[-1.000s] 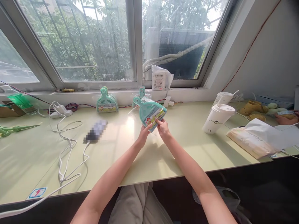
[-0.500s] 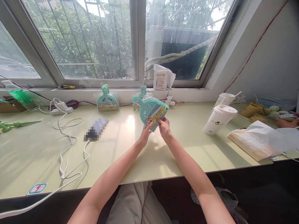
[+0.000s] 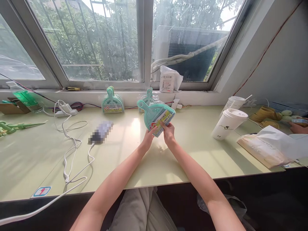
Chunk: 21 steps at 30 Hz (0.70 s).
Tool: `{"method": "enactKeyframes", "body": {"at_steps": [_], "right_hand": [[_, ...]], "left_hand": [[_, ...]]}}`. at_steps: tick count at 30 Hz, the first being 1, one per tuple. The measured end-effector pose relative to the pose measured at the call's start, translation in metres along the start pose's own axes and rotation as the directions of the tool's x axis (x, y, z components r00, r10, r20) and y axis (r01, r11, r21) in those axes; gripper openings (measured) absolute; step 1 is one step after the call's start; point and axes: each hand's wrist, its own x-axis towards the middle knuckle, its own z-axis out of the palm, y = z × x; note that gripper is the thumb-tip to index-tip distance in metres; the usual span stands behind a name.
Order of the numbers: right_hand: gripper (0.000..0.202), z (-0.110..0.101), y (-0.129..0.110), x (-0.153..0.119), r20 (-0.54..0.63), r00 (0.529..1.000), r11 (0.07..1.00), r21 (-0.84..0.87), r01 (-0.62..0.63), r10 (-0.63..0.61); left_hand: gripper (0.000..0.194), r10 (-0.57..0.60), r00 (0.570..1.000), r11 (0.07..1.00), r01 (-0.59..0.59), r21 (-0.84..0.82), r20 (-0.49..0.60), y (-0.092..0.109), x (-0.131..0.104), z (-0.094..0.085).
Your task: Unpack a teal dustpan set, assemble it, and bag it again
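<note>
A packaged teal dustpan and brush set (image 3: 149, 115) is held up over the table, tilted, its handle pointing to the upper left. My left hand (image 3: 148, 140) grips its lower edge, thumb on the front. On the lower right edge, my right hand (image 3: 169, 134) is closed around the set, with fingers over the yellow printed label. Some fingers of both hands are hidden behind the package. Just behind it, partly covered, stands another teal dustpan set (image 3: 149, 93). A further teal set (image 3: 113, 104) in clear wrap leans against the wall below the window, to the left.
On the pale table (image 3: 120, 160) lie a blurred phone (image 3: 100, 132) and a white cable (image 3: 76, 144). Two white cups (image 3: 228, 123) and a tissue pack (image 3: 267, 147) stand to the right. Another person's hand (image 3: 298, 126) shows at the right edge. A green-labelled bottle (image 3: 25, 98) is at left.
The view has shifted slightly, so the surroundings sit a little further right. Both hands keep holding the dustpan set, which is in nearly the same pose.
</note>
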Motion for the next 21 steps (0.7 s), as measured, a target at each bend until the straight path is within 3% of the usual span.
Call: {"method": "enactKeyframes", "body": {"at_steps": [3,8,13,21], "right_hand": [[0.043,0.002,0.003,-0.002,0.015,1.000,1.000,-0.014,-0.011,0.012],[0.043,-0.002,0.002,0.001,0.063,0.998,0.997,-0.068,0.033,-0.028],[0.045,-0.004,0.005,0.006,0.013,1.000,0.992,-0.122,0.024,-0.023],[0.043,-0.024,0.003,0.036,0.144,0.974,0.954,-0.272,-0.128,0.172]], "left_hand": [[0.051,0.057,0.991,0.998,-0.052,0.043,-0.124,-0.003,0.001,-0.002],[0.050,-0.114,0.993,0.987,0.117,0.106,-0.039,-0.002,0.001,-0.009],[0.053,-0.145,0.989,0.982,0.147,0.121,-0.030,0.000,0.005,-0.014],[0.049,-0.116,0.976,0.954,0.161,0.254,-0.185,0.006,0.017,-0.027]]}}
